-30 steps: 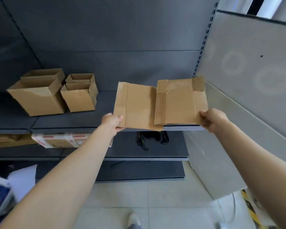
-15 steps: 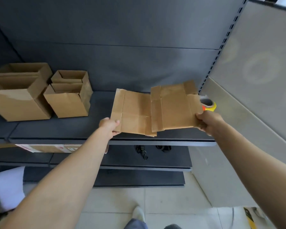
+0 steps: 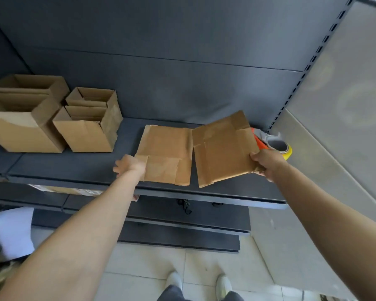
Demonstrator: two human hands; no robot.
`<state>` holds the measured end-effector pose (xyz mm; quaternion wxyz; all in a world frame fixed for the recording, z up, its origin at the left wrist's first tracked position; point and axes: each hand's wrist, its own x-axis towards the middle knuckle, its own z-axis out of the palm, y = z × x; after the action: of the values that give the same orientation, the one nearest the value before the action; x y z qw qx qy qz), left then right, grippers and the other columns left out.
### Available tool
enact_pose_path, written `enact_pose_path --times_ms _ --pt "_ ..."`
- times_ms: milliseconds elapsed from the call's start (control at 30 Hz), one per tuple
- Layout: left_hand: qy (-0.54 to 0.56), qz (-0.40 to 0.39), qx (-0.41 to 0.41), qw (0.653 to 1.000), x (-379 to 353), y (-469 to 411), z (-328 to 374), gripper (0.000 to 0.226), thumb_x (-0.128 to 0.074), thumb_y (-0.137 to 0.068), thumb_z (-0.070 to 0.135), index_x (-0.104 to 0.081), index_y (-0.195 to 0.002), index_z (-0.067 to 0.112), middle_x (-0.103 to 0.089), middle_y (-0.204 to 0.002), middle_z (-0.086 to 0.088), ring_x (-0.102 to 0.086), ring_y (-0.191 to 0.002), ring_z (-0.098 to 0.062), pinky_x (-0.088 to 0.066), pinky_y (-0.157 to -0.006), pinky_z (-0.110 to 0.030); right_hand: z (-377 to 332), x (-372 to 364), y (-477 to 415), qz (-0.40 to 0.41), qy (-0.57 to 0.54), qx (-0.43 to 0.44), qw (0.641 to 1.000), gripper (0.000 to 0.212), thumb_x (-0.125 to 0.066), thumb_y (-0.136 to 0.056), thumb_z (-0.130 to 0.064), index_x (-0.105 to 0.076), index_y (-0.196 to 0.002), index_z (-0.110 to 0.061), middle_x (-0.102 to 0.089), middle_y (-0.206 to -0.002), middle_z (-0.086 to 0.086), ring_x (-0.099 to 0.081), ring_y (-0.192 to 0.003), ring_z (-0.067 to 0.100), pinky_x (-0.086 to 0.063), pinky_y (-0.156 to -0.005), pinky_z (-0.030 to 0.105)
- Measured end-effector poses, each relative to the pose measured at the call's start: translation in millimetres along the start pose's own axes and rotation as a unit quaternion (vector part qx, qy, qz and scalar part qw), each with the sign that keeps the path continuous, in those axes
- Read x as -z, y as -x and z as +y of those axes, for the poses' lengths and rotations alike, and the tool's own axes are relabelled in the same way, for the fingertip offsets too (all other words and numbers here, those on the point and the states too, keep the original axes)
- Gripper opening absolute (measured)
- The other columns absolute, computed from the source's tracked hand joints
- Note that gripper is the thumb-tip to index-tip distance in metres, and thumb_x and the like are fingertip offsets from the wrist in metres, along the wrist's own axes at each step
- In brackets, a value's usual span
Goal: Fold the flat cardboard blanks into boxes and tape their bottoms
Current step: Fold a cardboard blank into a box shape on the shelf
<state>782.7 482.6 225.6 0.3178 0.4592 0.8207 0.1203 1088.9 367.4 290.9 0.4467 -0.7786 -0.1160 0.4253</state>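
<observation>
On the shelf (image 3: 63,166), the larger box (image 3: 20,131) stands leftmost, the smaller box (image 3: 85,135) just beside it. Right of them come the left blank (image 3: 163,146) and right blank (image 3: 221,153), with the tape roll (image 3: 278,145) behind the latter.

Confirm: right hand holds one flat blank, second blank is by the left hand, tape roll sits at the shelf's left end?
No. The head view shows the tape roll at the right end of the shelf, behind the blank that the right hand holds. The rest is right.
</observation>
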Motion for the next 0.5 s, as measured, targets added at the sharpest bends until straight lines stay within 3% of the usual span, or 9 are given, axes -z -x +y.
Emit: enact_pose_path --times_ms 100,167,300,400,500 --pt "-0.013 0.000 -0.056 0.998 -1.0 19.1 22.9 0.046 -0.056 -0.092 0.021 -0.046 -0.135 0.005 -0.036 -0.143 -0.016 -0.036 -0.127 -0.037 -0.038 -0.102 -0.046 -17.0 6.2 -2.7 -0.013 0.090 0.075 0.993 0.024 -0.058 -0.091 -0.007 -0.051 -0.112 -0.016 -0.054 -0.093 0.007 -0.055 -0.078 0.022 -0.052 -0.066 0.035" --pt "0.024 -0.035 -0.120 0.992 -2.7 38.2 45.0 0.045 -0.054 -0.094 0.022 -0.047 -0.136 0.007 -0.040 -0.144 -0.013 -0.043 -0.126 -0.034 -0.039 -0.101 -0.042 -28.9 10.2 -3.0 -0.023 0.150 0.149 0.977 0.025 -0.058 -0.090 -0.007 -0.056 -0.112 -0.017 -0.057 -0.095 0.005 -0.055 -0.081 0.022 -0.047 -0.068 0.031" --pt "0.163 -0.106 -0.209 0.958 -3.7 88.1 97.8 0.051 -0.052 -0.096 0.029 -0.037 -0.141 0.010 -0.042 -0.143 -0.004 -0.044 -0.128 -0.023 -0.034 -0.092 -0.027 -49.3 20.7 -1.5 -0.038 0.296 0.272 0.915 0.019 -0.055 -0.085 -0.004 -0.065 -0.100 -0.011 -0.051 -0.070 0.000 -0.047 -0.073 0.022 -0.037 -0.055 0.024" --pt "0.252 -0.134 -0.239 0.928 -8.6 110.3 127.2 0.069 -0.058 -0.091 0.041 -0.027 -0.147 0.013 -0.035 -0.148 -0.003 -0.038 -0.132 -0.020 -0.032 -0.099 -0.028 -56.9 30.7 0.9 -0.066 0.354 0.296 0.885 0.019 -0.059 -0.087 -0.005 -0.067 -0.102 -0.012 -0.054 -0.076 0.003 -0.047 -0.075 0.020 -0.033 -0.051 0.020" --pt "0.230 -0.153 -0.233 0.932 -16.9 117.8 137.8 0.071 -0.061 -0.088 0.044 -0.030 -0.145 0.014 -0.035 -0.147 -0.002 -0.040 -0.129 -0.020 -0.033 -0.095 -0.028 -55.9 43.1 -4.6 -0.085 0.370 0.269 0.885 0.025 -0.065 -0.086 -0.009 -0.067 -0.111 -0.012 -0.059 -0.086 0.006 -0.049 -0.075 0.018 -0.037 -0.058 0.023"
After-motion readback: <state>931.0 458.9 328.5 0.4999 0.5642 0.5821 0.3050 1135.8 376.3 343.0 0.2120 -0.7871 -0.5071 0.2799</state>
